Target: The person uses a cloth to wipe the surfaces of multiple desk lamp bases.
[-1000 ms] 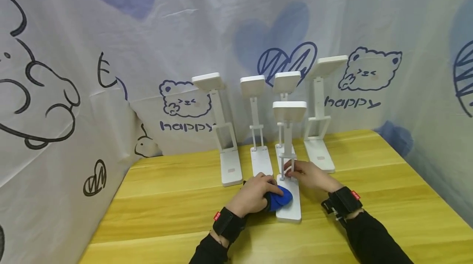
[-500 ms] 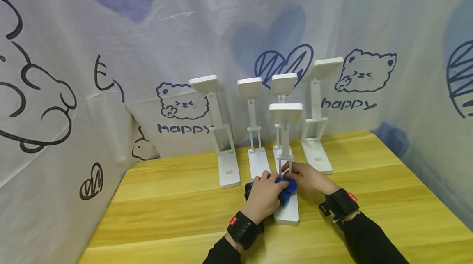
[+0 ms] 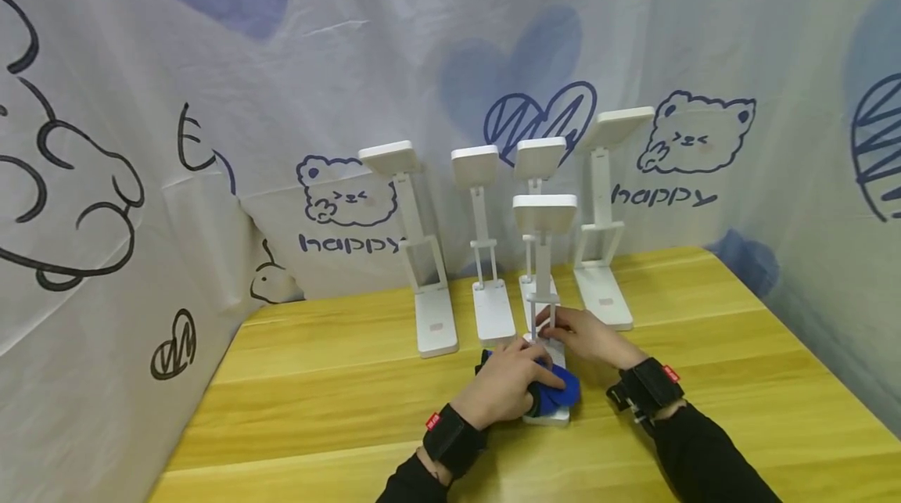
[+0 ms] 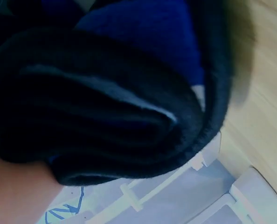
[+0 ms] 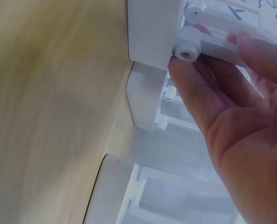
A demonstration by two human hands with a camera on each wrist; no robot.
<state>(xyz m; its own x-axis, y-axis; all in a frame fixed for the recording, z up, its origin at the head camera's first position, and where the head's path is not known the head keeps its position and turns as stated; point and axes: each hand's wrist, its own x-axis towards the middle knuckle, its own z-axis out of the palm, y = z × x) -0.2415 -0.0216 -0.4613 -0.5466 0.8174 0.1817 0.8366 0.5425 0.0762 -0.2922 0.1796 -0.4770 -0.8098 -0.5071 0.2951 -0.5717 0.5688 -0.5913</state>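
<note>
A white folding stand (image 3: 545, 213) with a flat rectangular head stands upright on the table, in front of several similar ones. My left hand (image 3: 501, 387) holds a folded blue cloth (image 3: 565, 391) with black edging and lays it over the front part of this stand's base. In the left wrist view the bunched cloth (image 4: 143, 42) fills most of the picture and hides the fingers. My right hand (image 3: 590, 337) grips the stand's lower leg near the hinge. Seen in the right wrist view, its thumb and fingers (image 5: 194, 86) are around the leg beside the round hinge knob (image 5: 187, 52).
Behind, more white stands line the table's back: one at left (image 3: 436, 321), one beside it (image 3: 494, 311), one partly hidden behind the front stand (image 3: 540, 157), and one at right (image 3: 605, 298). A printed curtain (image 3: 394, 65) surrounds the yellow wooden table (image 3: 317, 409).
My left hand slid the cloth up the base toward the hinge, then back down to the base's front end. My right hand kept its grip on the leg.
</note>
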